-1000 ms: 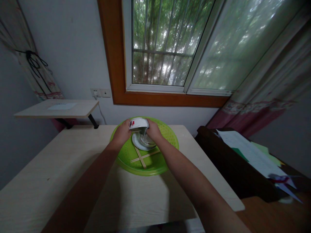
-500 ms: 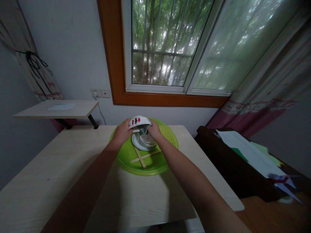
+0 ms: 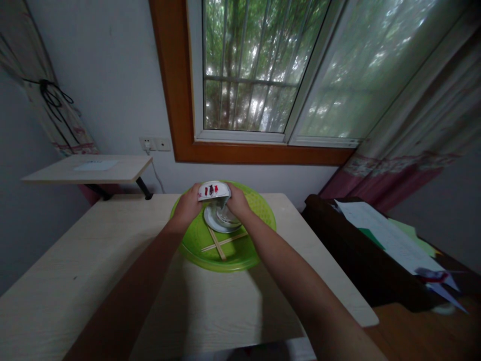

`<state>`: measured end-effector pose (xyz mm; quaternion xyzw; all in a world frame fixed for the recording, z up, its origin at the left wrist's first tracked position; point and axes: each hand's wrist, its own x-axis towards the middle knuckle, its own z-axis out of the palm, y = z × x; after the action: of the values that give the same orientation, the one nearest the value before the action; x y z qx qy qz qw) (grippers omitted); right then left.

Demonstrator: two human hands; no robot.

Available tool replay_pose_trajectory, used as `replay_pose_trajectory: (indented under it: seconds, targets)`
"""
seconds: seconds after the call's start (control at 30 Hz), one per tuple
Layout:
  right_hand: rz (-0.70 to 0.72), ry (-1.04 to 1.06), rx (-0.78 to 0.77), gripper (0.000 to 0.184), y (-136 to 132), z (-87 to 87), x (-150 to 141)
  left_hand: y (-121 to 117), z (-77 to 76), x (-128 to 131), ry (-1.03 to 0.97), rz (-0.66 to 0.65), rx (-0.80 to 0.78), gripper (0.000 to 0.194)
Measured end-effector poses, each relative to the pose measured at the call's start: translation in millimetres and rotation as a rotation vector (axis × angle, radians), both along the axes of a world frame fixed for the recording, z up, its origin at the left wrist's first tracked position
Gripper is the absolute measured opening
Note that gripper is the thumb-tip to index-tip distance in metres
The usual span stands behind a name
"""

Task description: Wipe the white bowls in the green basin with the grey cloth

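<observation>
So there's a white bowl point(image 3: 214, 191) with little red and dark marks on it, held up over the far half of a round green basket point(image 3: 229, 269) on a pale wood table point(image 3: 112, 240). It's tipped hard, not sitting level: the printed outer wall is up and facing the person, and the mouth looks angled downward, though I can't tell the exact angle. Being a bowl it's got no real long axis, but the strip you can see runs left to right, hand to hand. The left hand point(image 3: 189, 202) is curled onto its left side and the right hand point(image 3: 236, 200) is partly closed on the right side; most of the fingers are hidden, so no idea how tight the grip is. Some greyish cloth point(image 3: 224, 201) seems to hang under it by the right hand. Below that, a white plate point(image 3: 210, 222) has a clear-looking dish point(image 3: 227, 216) on it, and nearer the person two pairs of chopsticks point(image 3: 217, 243) lie crossed in the basket.
</observation>
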<state>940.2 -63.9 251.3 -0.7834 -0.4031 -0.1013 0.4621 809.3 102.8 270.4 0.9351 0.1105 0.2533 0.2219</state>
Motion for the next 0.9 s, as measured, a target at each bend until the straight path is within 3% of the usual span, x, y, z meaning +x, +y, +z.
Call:
replay_pose_trajectory:
  seconds: [0.5,0.7,0.9]
  targets:
    - [-0.144,-0.164,-0.367,0.069,-6,29.0,-32,-6,6.0,-2,0.056,0.047,0.056,0.042]
    - [-0.115,-0.141,-0.308,0.069,-6,24.8,-28,-5,6.1,-2,0.030,0.031,0.032,0.043]
    - [0.072,-0.092,-0.118,0.068,-4,14.8,-16,2,1.3,-2,-0.004,0.050,-0.036,0.045]
